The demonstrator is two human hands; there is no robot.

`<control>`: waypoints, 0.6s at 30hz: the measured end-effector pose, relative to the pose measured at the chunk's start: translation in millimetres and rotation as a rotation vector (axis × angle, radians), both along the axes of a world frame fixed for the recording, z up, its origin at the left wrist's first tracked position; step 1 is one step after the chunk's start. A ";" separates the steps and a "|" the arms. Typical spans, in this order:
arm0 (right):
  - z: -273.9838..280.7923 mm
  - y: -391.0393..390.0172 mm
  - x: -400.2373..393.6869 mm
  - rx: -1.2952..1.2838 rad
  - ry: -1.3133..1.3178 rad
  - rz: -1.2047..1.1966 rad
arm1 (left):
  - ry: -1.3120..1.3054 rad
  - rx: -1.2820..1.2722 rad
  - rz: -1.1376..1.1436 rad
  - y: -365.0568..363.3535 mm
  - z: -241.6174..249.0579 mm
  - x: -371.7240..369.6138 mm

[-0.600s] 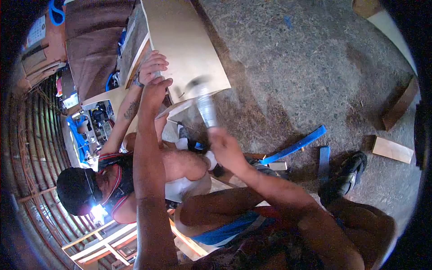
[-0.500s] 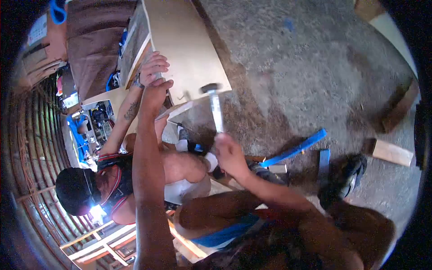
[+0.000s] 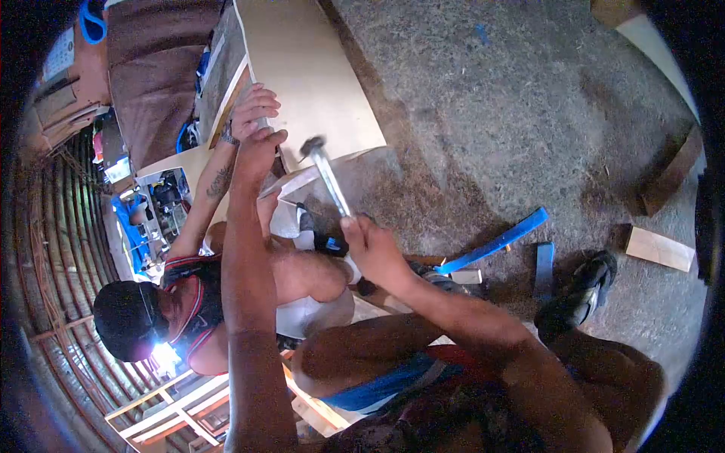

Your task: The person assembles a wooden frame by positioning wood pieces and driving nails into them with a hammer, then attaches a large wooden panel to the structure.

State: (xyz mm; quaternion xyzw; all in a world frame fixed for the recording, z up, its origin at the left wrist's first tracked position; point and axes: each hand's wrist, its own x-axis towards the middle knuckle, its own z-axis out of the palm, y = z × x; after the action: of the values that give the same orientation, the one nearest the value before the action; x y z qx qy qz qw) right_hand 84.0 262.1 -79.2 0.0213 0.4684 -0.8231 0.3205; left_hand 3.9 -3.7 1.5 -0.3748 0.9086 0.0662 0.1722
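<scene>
My right hand [image 3: 375, 248] is closed round the handle of a hammer [image 3: 331, 181], whose dark head is raised close to the lower edge of a pale wooden panel [image 3: 321, 83]. My left hand [image 3: 259, 151] is closed at the panel's left edge, thumb pointing right; its fingers are partly hidden. Just above it, touching or nearly so, is a co-worker's hand [image 3: 254, 106] on the same edge. A wooden strip [image 3: 298, 180] runs along the panel's lower edge, and the co-worker's other hand [image 3: 268, 205] is near it.
The co-worker [image 3: 200, 317], in a dark cap with a bright light, crouches at left. On the concrete floor [image 3: 498, 128] lie a curved blue strip [image 3: 495, 241], a short blue piece [image 3: 544, 268] and a wood block [image 3: 659, 248]. A timber frame [image 3: 177, 411] stands at lower left.
The hammer has swung left, its head now closer to the panel's lower edge. My right hand has shifted slightly left. My left hand and the co-worker's hand stay nearly still.
</scene>
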 end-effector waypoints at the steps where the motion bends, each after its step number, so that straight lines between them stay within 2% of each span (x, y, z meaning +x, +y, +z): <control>1: 5.7 3.2 -0.8 0.017 -0.080 0.225 | -0.012 0.003 -0.001 0.6 -0.3 2.3; 2: 8.8 9.8 -6.5 -0.054 -0.211 0.201 | 0.001 0.000 -0.016 -1.7 -1.5 0.8; 3: 5.9 10.2 -1.8 -0.058 -0.211 0.205 | -0.001 -0.003 -0.032 -3.3 -0.3 2.8; 5: -5.7 7.6 14.8 -0.260 -0.331 -0.100 | -0.002 0.009 -0.032 -0.2 1.5 3.9; 6: -5.1 5.1 16.1 -0.080 -0.060 -0.037 | 0.010 0.020 -0.035 7.5 4.0 -1.9; 7: -7.4 3.0 14.4 -0.077 -0.054 -0.043 | 0.015 0.023 -0.042 15.1 6.0 -8.7; 9: -5.4 1.2 17.1 0.020 -0.264 0.317 | -0.011 0.002 0.102 28.3 12.5 -11.1; 10: -8.2 2.1 21.3 -0.104 -0.256 0.109 | 0.010 -0.008 0.106 15.6 9.1 -11.7; 11: -14.5 -0.7 19.5 -0.114 -0.251 0.121 | 0.059 0.002 -0.062 -2.1 4.8 -5.3; 12: -5.1 7.6 13.6 -0.216 -0.269 0.011 | 0.071 0.038 -0.230 0.2 2.4 3.2; 13: -0.4 12.8 9.6 -0.320 -0.266 -0.102 | 0.059 0.048 -0.221 3.5 1.3 9.6; 14: -13.2 -5.5 29.7 -0.142 -0.053 -0.207 | 0.081 0.094 -0.028 3.9 0.8 4.6; 15: -14.4 -5.4 22.3 -0.143 -0.045 -0.211 | 0.091 0.145 0.164 12.1 4.3 -3.5; 16: -13.3 -3.9 18.3 0.013 0.067 -0.018 | -0.027 0.069 0.109 19.4 9.8 -9.0; 17: -9.9 -2.0 15.6 0.167 0.176 0.177 | -0.035 0.069 0.107 17.2 8.1 -7.1; 18: 1.2 5.6 5.6 0.087 0.047 0.078 | -0.034 0.015 -0.017 9.8 4.0 -4.4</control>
State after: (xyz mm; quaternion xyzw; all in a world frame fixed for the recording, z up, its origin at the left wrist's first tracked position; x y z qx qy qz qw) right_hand 89.6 267.7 -78.0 -0.0026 0.5116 -0.7892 0.3399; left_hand -0.6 6.0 5.5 -0.3668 0.9081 0.0652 0.1911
